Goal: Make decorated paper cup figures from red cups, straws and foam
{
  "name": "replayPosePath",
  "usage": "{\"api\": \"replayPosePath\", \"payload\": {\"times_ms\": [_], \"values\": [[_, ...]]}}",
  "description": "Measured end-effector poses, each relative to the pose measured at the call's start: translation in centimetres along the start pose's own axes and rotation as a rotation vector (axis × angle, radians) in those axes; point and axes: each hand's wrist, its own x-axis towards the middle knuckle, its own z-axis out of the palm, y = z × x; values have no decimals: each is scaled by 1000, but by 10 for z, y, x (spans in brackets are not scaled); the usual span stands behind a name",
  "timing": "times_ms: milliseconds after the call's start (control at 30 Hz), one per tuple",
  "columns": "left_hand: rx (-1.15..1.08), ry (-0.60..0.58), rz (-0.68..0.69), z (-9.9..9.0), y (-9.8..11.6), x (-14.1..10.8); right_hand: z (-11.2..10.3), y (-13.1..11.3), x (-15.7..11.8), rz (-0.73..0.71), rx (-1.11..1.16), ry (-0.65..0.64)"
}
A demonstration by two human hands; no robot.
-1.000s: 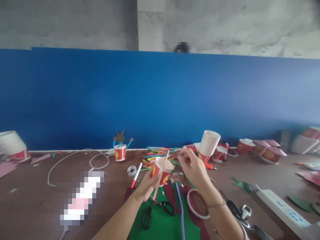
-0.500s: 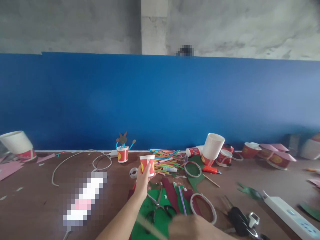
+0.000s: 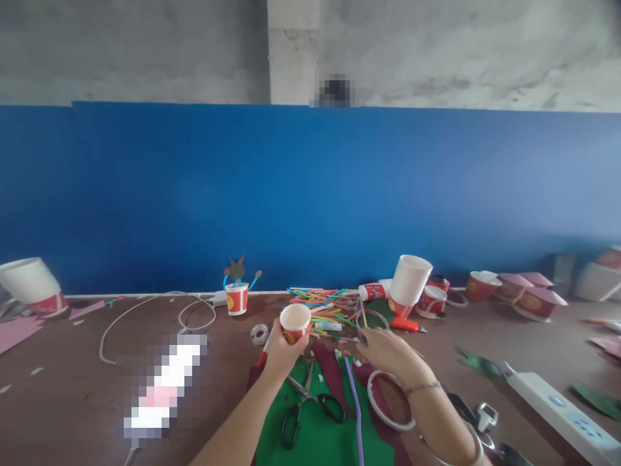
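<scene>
My left hand [image 3: 283,343] is wrapped round a red and white paper cup [image 3: 295,319], tilted so that its opening faces me. My right hand [image 3: 383,346] is off to the right over the table, closed on a thin wooden stick [image 3: 363,313] that points up and away. Below the hands, scissors [image 3: 306,396] with black handles lie spread on a green sheet [image 3: 276,421]. A purple pipe cleaner [image 3: 356,414] lies across the sheet, and a roll of tape [image 3: 407,424] rests partly under my right forearm.
Colourful pipe cleaners [image 3: 320,301] are heaped behind the cup. A decorated cup [image 3: 237,301] stands at the back left, a stack of white cups [image 3: 410,285] at the back right. An orange cutter [image 3: 405,324], a tape roll [image 3: 259,334] and a power strip [image 3: 557,401] also lie about.
The left hand has tipped the cup so its opening shows and moved it slightly right. My right hand has swung forward from the near edge, carrying the stick to beside the pipe cleaners.
</scene>
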Motion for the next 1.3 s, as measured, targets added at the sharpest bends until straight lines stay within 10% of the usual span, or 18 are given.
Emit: {"api": "replayPosePath", "payload": {"times_ms": [100, 333, 500, 1133, 1300], "values": [[-10, 33, 33, -1, 4, 2, 0, -14, 0, 63, 8, -40], [-112, 414, 24, -28, 5, 27, 18, -90, 19, -370, 101, -2], [23, 380, 15, -33, -8, 27, 38, -122, 49, -357, 77, 69], [299, -90, 268, -25, -4, 6, 29, -44, 54, 1, 352, 235], [486, 3, 167, -23, -6, 10, 23, -29, 58, 15, 676, 223]]}}
